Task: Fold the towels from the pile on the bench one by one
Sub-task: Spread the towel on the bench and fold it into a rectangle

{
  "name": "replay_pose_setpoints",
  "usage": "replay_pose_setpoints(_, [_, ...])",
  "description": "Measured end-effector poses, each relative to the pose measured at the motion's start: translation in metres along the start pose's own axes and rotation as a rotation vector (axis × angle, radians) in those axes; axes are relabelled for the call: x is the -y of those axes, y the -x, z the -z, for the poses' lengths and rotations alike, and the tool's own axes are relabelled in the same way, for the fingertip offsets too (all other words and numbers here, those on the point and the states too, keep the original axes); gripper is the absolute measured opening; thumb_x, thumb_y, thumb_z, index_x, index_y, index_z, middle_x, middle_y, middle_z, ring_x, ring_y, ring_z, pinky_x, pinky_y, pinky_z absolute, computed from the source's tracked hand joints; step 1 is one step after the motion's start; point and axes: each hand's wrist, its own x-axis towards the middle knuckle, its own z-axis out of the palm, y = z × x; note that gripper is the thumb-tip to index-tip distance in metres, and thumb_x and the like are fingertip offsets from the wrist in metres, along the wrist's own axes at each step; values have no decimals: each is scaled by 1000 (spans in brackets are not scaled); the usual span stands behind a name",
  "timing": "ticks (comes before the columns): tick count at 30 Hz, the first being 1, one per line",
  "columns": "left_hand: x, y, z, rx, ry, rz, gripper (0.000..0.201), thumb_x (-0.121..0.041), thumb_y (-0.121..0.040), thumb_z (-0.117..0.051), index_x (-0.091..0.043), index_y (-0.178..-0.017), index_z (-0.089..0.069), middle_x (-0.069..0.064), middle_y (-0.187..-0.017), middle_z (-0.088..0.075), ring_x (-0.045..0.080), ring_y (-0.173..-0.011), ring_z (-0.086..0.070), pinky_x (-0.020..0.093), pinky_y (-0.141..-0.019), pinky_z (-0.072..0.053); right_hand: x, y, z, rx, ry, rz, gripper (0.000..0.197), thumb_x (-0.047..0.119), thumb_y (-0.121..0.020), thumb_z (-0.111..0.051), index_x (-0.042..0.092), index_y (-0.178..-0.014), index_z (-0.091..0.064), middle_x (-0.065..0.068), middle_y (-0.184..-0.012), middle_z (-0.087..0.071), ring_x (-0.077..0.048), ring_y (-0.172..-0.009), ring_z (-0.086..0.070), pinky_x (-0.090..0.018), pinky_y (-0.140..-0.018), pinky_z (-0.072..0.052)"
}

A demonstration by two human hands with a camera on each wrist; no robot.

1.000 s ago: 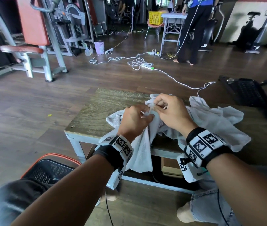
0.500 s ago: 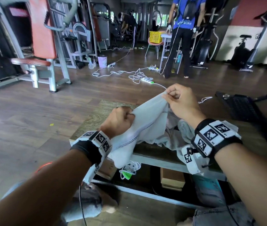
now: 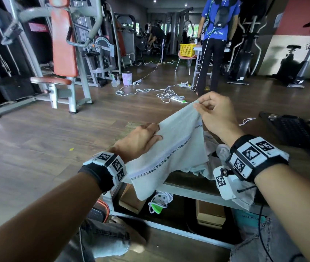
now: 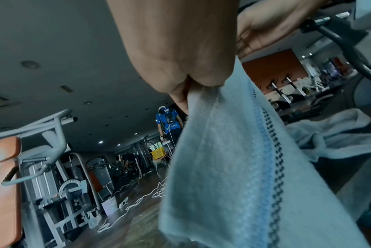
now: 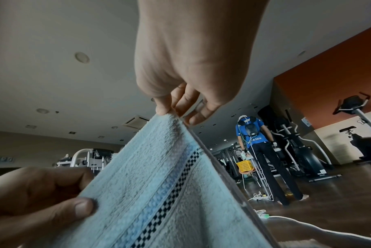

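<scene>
**Terry towel stretched between both hands, over desk**

Pale blue towel (image 3: 171, 148) lifted above near-left part of desk (image 3: 192, 186), not yet folded. Top edge strung taut, long axis running from near-left up to far-right; rest hanging down past near desk edge. Checkered stripe parallel to that edge. Left hand (image 3: 139, 142) at lower near end, fingers curled round bunched edge, grip clenched on cloth. Right hand (image 3: 214, 114) at higher far end, thumb and fingertips (image 5: 165, 107) pinching the corner, other fingers loosely curled. Remaining pile (image 3: 212, 159) crumpled on desk just right of and behind held towel, under right wrist. Likely next: bring the two held ends together or spread flat; both hands equally engaged, neither free.
</scene>
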Motion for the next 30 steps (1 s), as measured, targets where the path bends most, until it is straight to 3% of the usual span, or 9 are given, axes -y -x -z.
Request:
replay_pose_setpoints(3, [6, 2, 0, 4, -8, 0, 30, -32, -99, -44, -4, -107, -50, 11, -88, -57, 32, -76, -56, 37, -69, -46, 7, -1, -4, 10, -7, 24, 7, 12, -88, -72, 7, -92, -69, -6, -81, -71, -13, -71, -64, -16, -65, -47])
replay_pose_setpoints(6, [10, 4, 0, 16, -5, 21, 24, -28, -97, -44, -6, -106, -50, 12, -90, -59, 32, -77, -55, 33, -68, -43, 10, -4, -9, 4, -25, 41, 5, 11, -88, -72, 9, -90, -69, -7, -81, -71, -16, -73, -65, -24, -70, -51])
replay_pose_setpoints(10, [9, 8, -1, 32, -10, 65, 14, -23, -97, -42, -15, -86, -45, 2, -75, -51, 28, -65, -49, 29, -63, -35, 15, -11, -11, -23, -48, 79, 4, 9, -88, -71, 11, -90, -68, -4, -78, -69, -14, -72, -64, -26, -68, -52])
replay_pose_setpoints(15, [7, 2, 6, -83, 82, 157, 28, -14, -95, -50, -19, -71, -37, -9, -66, -38, 17, -63, -38, 27, -64, -30, 14, -28, -10, -11, -13, 63, 4, 13, -89, -71, 15, -91, -68, 4, -78, -67, -12, -73, -65, -27, -71, -55])
replay_pose_setpoints(17, [8, -1, 10, -109, 107, 185, 25, -13, -97, -50, -17, -73, -40, -12, -67, -39, 15, -64, -38, 26, -64, -29, 13, -35, -10, -23, -7, 40, 5, 15, -88, -72, 18, -90, -68, 5, -79, -68, -15, -75, -67, -34, -74, -57])
replay_pose_setpoints(20, [7, -2, 11, -105, 131, 170, 16, -20, -103, -41, -13, -88, -44, -3, -69, -47, 21, -61, -44, 28, -62, -30, 11, -44, -11, -56, -13, 23, 6, 18, -88, -72, 23, -87, -68, 5, -79, -70, -17, -76, -69, -39, -76, -59])
replay_pose_setpoints(24, [12, -11, 24, -139, 144, 204, 25, -35, -103, -41, -14, -90, -45, -8, -58, -47, 14, -55, -43, 23, -56, -29, 10, -57, -8, -90, -27, 2, 6, 18, -88, -73, 22, -87, -68, 7, -78, -69, -11, -72, -66, -30, -72, -56])
replay_pose_setpoints(28, [35, -27, 49, -34, 59, -4, 33, -45, -95, -54, -13, -96, -58, -9, -73, -58, 4, -61, -49, 10, -60, -35, 8, -69, 2, -127, -38, -37, 4, 16, -90, -72, 18, -91, -69, 0, -82, -71, -8, -70, -64, -21, -68, -52])
replay_pose_setpoints(30, [49, -32, 60, -5, 18, -55, 30, -42, -95, -56, -12, -95, -62, -12, -74, -56, -3, -63, -46, 4, -61, -32, 4, -75, 8, -166, -46, -69, 6, 15, -90, -71, 20, -88, -68, 1, -81, -71, -2, -63, -60, -13, -61, -48])
